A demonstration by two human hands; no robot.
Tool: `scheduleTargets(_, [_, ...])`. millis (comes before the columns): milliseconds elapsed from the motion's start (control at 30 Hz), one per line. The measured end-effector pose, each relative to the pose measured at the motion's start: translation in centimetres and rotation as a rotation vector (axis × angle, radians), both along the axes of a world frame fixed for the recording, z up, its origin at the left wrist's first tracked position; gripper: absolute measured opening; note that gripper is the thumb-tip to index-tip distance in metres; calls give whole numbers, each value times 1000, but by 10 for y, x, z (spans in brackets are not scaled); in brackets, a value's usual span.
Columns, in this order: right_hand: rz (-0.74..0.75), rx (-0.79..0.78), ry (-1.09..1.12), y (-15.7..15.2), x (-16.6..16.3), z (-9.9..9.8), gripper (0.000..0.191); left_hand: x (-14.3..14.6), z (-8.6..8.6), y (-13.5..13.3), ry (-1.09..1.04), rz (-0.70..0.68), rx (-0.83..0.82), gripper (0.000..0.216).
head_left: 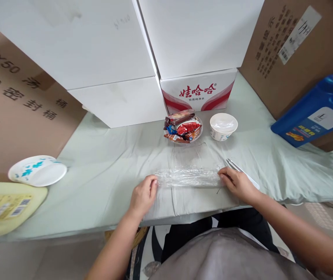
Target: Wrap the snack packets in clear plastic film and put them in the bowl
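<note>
A crumpled strip of clear plastic wrap (188,177) stretches across the table cloth between my hands. My left hand (143,196) pinches its left end, thumb against fingers. At the opposite end, my right hand (237,184) pinches the wrap too. Metal tweezers (232,164) lie on the cloth, partly hidden behind my right hand. Beyond the wrap stands a bowl of wrapped snacks (183,126), in red, blue and brown packets. To its right is a white paper bowl (224,126) with clear plastic inside it.
White boxes (110,42) are stacked along the back, one with red printing (198,93). A cardboard box (20,89) stands left, another (303,42) right. A blue bottle (314,111) leans at right. A tipped paper bowl (38,171) and a yellow jug (9,210) are at left.
</note>
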State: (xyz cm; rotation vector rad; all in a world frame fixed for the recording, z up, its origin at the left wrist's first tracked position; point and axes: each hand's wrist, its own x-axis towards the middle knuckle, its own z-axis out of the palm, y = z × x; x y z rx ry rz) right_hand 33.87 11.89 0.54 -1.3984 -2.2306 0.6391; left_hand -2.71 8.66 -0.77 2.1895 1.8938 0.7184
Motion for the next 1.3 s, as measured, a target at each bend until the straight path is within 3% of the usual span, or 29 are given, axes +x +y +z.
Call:
scheduleTargets(100, [-152,-43,-164,7,-11,-4,21,9,1,13,48,82,-48,21])
scheduleTargets(267, [-252,-30,-465,12,-27,-8,25,24,-7,30,230,164,-34,18])
scheduleTargets(367, [-278,12,-545,12,-29,-6,27,27,-11,32,286,200,34,16])
scheduleTargets(433, [-269,117,-522,10,-27,-2,28,30,-7,29,282,210,163,18])
scheduleTargets(500, [-196,288,-438,8,-25,0,29,36,1,24,264,186,326,20])
scheduleTargets(567, [1,436,-352,5,-26,0,35,46,9,17,242,56,390,20])
scheduleTargets(633, [243,488,-328,3,-30,-6,49,59,13,11,249,-125,298,22])
scheduleTargets(700, [384,454,-364,2,-34,-15,70,69,9,9,311,-210,147,31])
scheduleTargets(800, [379,363,-425,0,-30,-25,88,70,-3,10,417,-152,9,46])
scheduleTargets(933, [387,308,-418,-15,-5,-22,91,64,-5,3,417,-124,13,49])
scheduleTargets(1000, [415,298,-385,-27,7,-19,86,71,1,-7,368,-96,57,43])
scheduleTargets(1067, [438,300,-342,-41,15,-17,63,87,7,-18,294,-127,58,35])
scheduleTargets(1167, [446,332,-246,-60,19,-13,33,114,9,-31,192,-301,-4,31])
scheduleTargets(1300, [470,305,-120,-74,14,12,27,127,1,-32,140,-532,-28,44])
